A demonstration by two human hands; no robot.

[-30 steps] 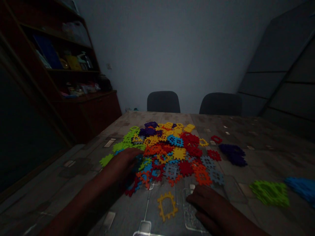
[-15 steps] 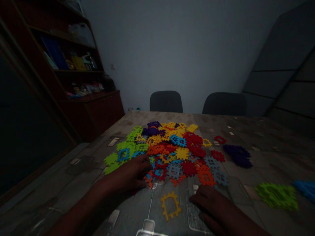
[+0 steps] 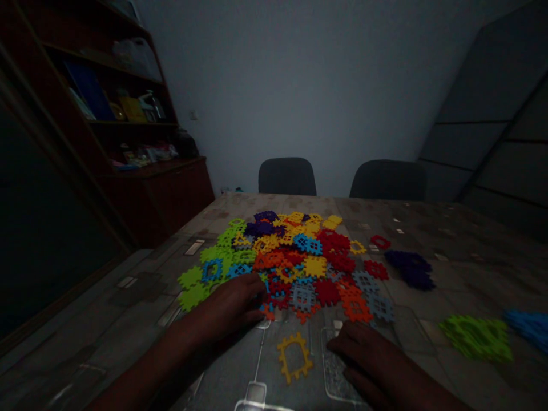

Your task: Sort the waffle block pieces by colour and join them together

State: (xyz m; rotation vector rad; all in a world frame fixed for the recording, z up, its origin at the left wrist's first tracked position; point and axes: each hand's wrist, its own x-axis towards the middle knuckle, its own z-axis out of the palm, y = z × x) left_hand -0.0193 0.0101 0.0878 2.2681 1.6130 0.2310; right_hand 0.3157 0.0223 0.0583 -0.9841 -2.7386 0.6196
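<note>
My left hand [image 3: 237, 299] reaches over the near left edge of a heap of plastic interlocking building tiles. Its fingers bend down onto the heap, with the thumb apart from them; an orange tile [image 3: 268, 311] lies by the thumb. What is under the palm is hidden. My right hand [image 3: 368, 351] rests on the table, fingers loosely bent and thumb apart, with nothing visible in it. Between the hands lies a yellow square frame tile [image 3: 280, 358], flat on the table. A grey window tile [image 3: 303, 297] and a dark red tile [image 3: 327, 291] form part of the heap's near side.
Green tiles [image 3: 477, 338] and blue tiles [image 3: 531, 326] lie stacked at the right, purple tiles [image 3: 410, 268] farther back. A red frame tile [image 3: 380, 242] lies apart. Two chairs [image 3: 286, 177] stand beyond the patterned table [image 3: 137, 297]; a shelf cabinet [image 3: 166, 185] is at left.
My left hand has shifted slightly at the heap's edge, and the orange tile by its thumb sits differently. The right hand has stayed in place. The view has moved slightly.
</note>
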